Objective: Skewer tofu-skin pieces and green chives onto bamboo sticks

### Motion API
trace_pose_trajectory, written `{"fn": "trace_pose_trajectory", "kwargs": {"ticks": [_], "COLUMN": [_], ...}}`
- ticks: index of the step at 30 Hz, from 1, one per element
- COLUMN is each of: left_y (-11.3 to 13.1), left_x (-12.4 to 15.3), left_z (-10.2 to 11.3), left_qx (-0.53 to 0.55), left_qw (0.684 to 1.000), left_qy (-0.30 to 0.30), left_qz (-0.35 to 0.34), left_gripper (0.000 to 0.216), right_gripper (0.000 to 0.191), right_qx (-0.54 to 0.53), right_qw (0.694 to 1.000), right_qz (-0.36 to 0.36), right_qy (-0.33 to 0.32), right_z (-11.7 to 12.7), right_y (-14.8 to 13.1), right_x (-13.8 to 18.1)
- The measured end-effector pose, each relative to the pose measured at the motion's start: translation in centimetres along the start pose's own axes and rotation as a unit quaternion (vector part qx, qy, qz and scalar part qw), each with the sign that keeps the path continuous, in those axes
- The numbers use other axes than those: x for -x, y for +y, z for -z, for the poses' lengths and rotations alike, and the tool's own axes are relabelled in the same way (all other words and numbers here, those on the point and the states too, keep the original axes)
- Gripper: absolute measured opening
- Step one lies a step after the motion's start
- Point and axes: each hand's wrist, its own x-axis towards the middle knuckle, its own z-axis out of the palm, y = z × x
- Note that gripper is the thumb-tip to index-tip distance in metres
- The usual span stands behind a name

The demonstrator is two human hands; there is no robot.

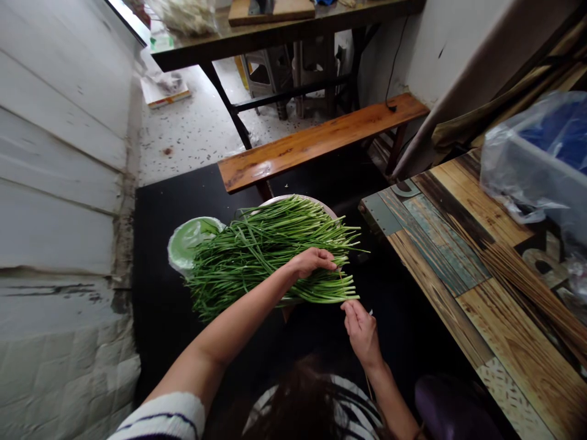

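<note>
A large heap of green garlic chives (238, 256) lies across a pale round basin (323, 205), leaves to the left and pale stalk ends to the right. My left hand (314, 263) reaches over the stalks near their cut ends. Its fingers are closed in a pinch, with a bit of a thin brown strand (340, 274) at the fingertips. Just below the stalk ends, my right hand (361, 330) is pinched shut too. A brown length hangs beneath it along the wrist, and a small white tip shows beside the knuckles. What lies inside the fingers is mostly hidden.
Left of the chives stands a green bowl (186, 241) covered in clear plastic. A patchwork wooden table (431, 256) at the right carries a bundle of thin brown strands (532, 284) and a plastic-wrapped bin (536, 159). A wooden bench (316, 143) stands ahead, before another table (192, 52).
</note>
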Motion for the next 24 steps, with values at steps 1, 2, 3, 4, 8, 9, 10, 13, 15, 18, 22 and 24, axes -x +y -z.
{"fn": "trace_pose_trajectory", "kwargs": {"ticks": [1, 2, 3, 4, 8, 9, 10, 13, 15, 18, 22, 24], "left_y": [-0.1, -0.1, -0.1, -0.1, 0.1, 0.1, 0.2, 0.1, -0.1, -0.5, -0.4, 0.0], "left_x": [0.0, 0.0, 0.0, 0.0, 0.1, 0.2, 0.3, 0.4, 0.5, 0.6, 1.0, 1.4], "left_z": [0.0, 0.0, 0.0, 0.0, 0.0, 0.0, 0.0, 0.0, 0.0, -0.1, -0.2, -0.3], "left_qx": [0.000, 0.000, 0.001, 0.002, -0.014, -0.022, -0.028, -0.036, -0.045, -0.068, -0.096, -0.100], "left_qw": [1.000, 1.000, 1.000, 1.000, 1.000, 1.000, 1.000, 0.999, 0.999, 0.996, 0.992, 0.989], "left_qy": [0.004, 0.006, 0.004, -0.003, -0.020, -0.016, -0.012, -0.004, -0.018, -0.054, -0.077, -0.096], "left_qz": [-0.002, -0.002, -0.002, 0.000, -0.003, -0.007, -0.010, -0.003, 0.011, 0.031, 0.034, 0.055], "left_gripper": [0.035, 0.035, 0.035, 0.035, 0.033, 0.032, 0.032, 0.032, 0.032, 0.032, 0.032, 0.032], "right_gripper": [0.033, 0.033, 0.033, 0.033, 0.033, 0.032, 0.032, 0.030, 0.030, 0.031, 0.031, 0.031], "right_qx": [0.002, 0.003, 0.003, 0.004, 0.002, 0.003, 0.005, 0.007, 0.006, 0.011, 0.018, 0.013], "right_qw": [1.000, 1.000, 1.000, 1.000, 1.000, 1.000, 1.000, 1.000, 1.000, 1.000, 1.000, 1.000], "right_qz": [0.001, 0.002, 0.002, 0.003, 0.004, 0.004, 0.005, 0.009, 0.009, 0.011, 0.017, 0.013], "right_qy": [0.000, 0.001, 0.002, 0.001, -0.006, -0.006, -0.005, 0.000, -0.002, -0.003, 0.005, 0.005], "right_z": [0.0, 0.1, 0.1, 0.2, 0.3, 0.4, 0.4, 0.4, 0.4, 0.3, 0.3, 0.3], "right_y": [0.0, 0.0, 0.0, 0.0, 0.0, -0.1, -0.1, -0.3, -0.3, -0.3, -0.2, -0.3], "right_x": [0.0, -0.1, -0.1, -0.1, -0.2, -0.2, -0.2, -0.3, -0.3, -0.6, -1.0, -1.1]}}
